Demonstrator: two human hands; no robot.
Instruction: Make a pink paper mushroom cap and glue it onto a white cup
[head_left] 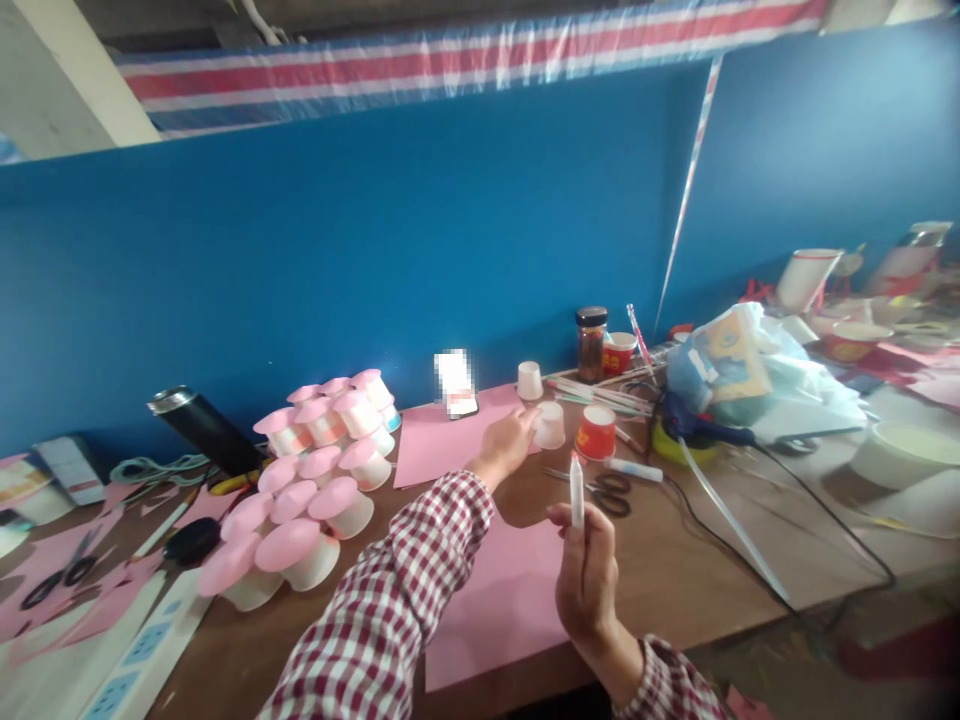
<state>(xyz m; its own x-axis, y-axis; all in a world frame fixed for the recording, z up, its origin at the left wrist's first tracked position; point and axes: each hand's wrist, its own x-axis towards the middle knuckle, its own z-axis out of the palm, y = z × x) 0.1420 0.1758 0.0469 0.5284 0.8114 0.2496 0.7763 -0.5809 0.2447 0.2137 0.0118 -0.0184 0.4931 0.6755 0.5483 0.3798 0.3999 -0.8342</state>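
My left hand (510, 444) reaches out over the table, its fingers closed on the left side of a small white paper cup (551, 428). In my right hand (589, 570) a white marker (576, 492) stands upright, its red tip pointing up. A red paper cup (595, 434) is just right of the white one. Behind them another white paper cup (529, 380) stands upside down. Black-handled scissors (611, 494) lie between the red cup and my right hand. Pink paper sheets (499, 610) lie in front of me and under my left arm.
Several cups with pink paper discs (289, 545) fill the left side. Beyond them are a black flask (206, 430), a power strip (142, 650) and more scissors (64, 575). A phone (457, 385) leans at the blue partition (420, 230). Rightward are a jar (592, 345), a glue gun (694, 425) and a plastic bag (810, 385).
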